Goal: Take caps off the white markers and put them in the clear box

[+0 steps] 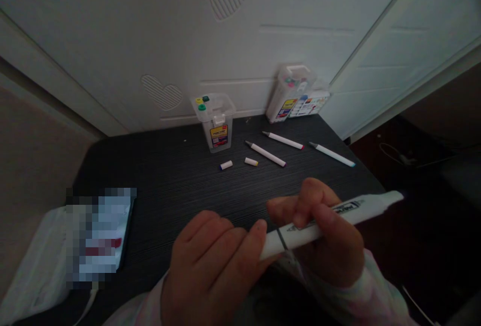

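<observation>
A white marker (338, 216) lies across my hands near the front of the dark table (169, 176). My right hand (323, 236) is wrapped round its middle. My left hand (210, 266) pinches the marker's left end, where the cap meets the barrel. Three uncapped white markers (266, 153) (283, 140) (332, 154) lie on the table farther back. Two loose caps (226, 165) (251, 161) rest beside them.
A clear plastic marker box (216, 123) stands upright at the back middle. A second box (291, 93) leans against the white panelled wall (188, 30). A phone (101, 231) lies at the front left on a white cloth. Dark floor with cables lies to the right.
</observation>
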Demonstrator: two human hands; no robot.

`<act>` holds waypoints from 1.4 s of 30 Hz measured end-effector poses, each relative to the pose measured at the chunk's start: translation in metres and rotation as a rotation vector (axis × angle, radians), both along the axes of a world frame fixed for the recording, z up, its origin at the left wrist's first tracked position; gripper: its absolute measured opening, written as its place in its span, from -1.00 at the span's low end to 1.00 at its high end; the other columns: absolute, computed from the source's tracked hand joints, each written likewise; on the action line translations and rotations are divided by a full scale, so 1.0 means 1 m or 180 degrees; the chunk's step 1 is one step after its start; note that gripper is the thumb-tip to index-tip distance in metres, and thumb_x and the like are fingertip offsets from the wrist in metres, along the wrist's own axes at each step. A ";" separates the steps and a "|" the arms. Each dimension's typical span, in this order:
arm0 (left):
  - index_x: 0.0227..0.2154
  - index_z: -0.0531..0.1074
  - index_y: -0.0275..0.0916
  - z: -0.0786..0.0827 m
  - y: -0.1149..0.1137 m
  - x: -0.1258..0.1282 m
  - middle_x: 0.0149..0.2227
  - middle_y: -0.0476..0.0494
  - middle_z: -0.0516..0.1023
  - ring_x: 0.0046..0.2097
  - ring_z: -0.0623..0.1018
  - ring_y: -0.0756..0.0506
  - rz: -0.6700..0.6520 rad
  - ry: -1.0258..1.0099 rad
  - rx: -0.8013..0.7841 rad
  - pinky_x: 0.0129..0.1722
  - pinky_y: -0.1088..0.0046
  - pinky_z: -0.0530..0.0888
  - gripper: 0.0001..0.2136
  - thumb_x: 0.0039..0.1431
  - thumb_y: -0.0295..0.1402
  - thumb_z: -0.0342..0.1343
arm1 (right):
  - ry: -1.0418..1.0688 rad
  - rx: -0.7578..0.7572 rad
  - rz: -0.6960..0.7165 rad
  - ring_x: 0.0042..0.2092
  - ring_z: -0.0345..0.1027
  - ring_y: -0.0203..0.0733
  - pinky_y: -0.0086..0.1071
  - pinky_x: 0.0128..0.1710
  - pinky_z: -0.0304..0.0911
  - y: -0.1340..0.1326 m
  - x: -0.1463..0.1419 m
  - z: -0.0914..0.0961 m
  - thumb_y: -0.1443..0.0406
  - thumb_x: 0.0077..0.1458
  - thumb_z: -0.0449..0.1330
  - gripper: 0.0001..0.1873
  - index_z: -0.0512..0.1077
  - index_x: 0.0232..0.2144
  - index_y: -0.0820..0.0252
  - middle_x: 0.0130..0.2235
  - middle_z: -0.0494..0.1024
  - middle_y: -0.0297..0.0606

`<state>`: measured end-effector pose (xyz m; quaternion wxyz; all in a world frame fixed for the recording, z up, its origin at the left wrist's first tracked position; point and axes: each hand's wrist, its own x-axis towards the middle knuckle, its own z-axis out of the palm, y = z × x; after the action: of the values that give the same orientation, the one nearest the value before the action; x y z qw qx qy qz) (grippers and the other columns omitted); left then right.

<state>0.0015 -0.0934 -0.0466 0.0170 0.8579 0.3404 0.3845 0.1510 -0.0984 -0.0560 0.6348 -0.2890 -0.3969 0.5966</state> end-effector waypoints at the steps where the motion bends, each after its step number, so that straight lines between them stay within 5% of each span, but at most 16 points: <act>1: -0.35 0.38 -0.27 -0.001 0.001 0.002 -0.60 0.05 0.49 -0.52 0.43 0.05 -0.0054 -0.0003 0.0140 -0.48 0.51 0.41 -0.90 0.06 -0.38 0.08 | 0.0011 0.0009 -0.0014 -0.65 -0.11 -0.38 -0.45 -0.65 -0.18 0.000 -0.001 -0.001 0.20 0.03 0.03 -0.78 0.23 -0.58 0.14 -0.70 0.09 -0.45; 19: -0.37 0.34 -0.33 -0.016 0.007 0.014 -0.62 -0.02 0.38 -0.55 0.34 -0.02 -0.0048 0.0301 -0.0100 -0.56 0.44 0.30 -0.90 0.10 -0.40 0.00 | -0.0255 -0.0505 -0.0436 -0.65 -0.11 -0.39 -0.45 -0.64 -0.09 0.011 -0.006 -0.020 0.16 0.03 -0.01 -0.72 0.13 -0.63 0.15 -0.70 0.06 -0.48; 27: -0.36 0.30 -0.26 -0.039 0.032 0.015 -0.50 -0.04 0.44 -0.45 0.45 -0.04 0.0357 0.0380 -0.1244 -0.47 0.44 0.35 -0.81 0.18 -0.31 -0.17 | -0.1647 -0.0128 -0.0015 -0.58 -0.01 -0.40 -0.48 -0.59 -0.06 0.043 -0.001 -0.035 0.14 0.08 0.02 -0.76 0.27 -0.46 0.18 -0.61 0.15 -0.47; 32: -0.16 0.22 -0.26 -0.054 0.055 -0.005 -0.43 0.00 0.45 -0.45 0.47 -0.01 0.0960 -0.0004 -0.1575 -0.45 0.49 0.38 -0.78 0.18 -0.30 -0.16 | -0.2872 0.0272 -0.0946 -0.55 0.09 -0.37 -0.46 -0.53 0.00 0.083 0.032 -0.044 0.13 0.10 -0.02 -0.73 0.33 -0.38 0.18 -0.59 0.24 -0.44; 34: -0.17 0.25 -0.27 -0.060 0.061 -0.010 -0.37 -0.06 0.46 -0.36 0.48 -0.04 0.0860 0.0230 -0.1455 -0.35 0.44 0.40 -0.77 0.17 -0.30 -0.15 | -0.3773 0.0194 -0.1145 -0.47 0.20 -0.31 -0.43 -0.45 0.08 0.102 0.048 -0.052 0.15 0.05 0.03 -0.76 0.34 -0.40 0.21 -0.52 0.35 -0.36; 37: -0.20 0.32 -0.29 -0.071 0.068 -0.012 -0.28 -0.14 0.46 -0.24 0.45 -0.10 0.0554 0.0798 -0.1281 -0.23 0.33 0.39 -0.78 0.15 -0.34 -0.14 | -0.5040 0.0052 -0.0881 -0.29 0.29 -0.18 -0.35 -0.29 0.14 0.121 0.066 -0.068 0.21 0.05 0.03 -0.75 0.38 -0.32 0.26 -0.33 0.44 -0.18; 42: -0.22 0.36 -0.31 -0.084 0.074 -0.010 -0.25 -0.17 0.47 -0.19 0.43 -0.11 0.0328 0.1210 -0.1389 -0.17 0.28 0.38 -0.78 0.14 -0.40 -0.12 | -0.5460 -0.0006 -0.0564 -0.15 0.29 -0.09 -0.32 -0.13 0.14 0.126 0.074 -0.089 0.24 0.01 0.06 -0.73 0.42 -0.26 0.28 -0.23 0.45 -0.09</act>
<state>-0.0082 -0.0192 -0.1302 0.1174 0.8722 0.4553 0.1351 0.2255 0.0278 -0.1454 0.1597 -0.6702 -0.7147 0.1208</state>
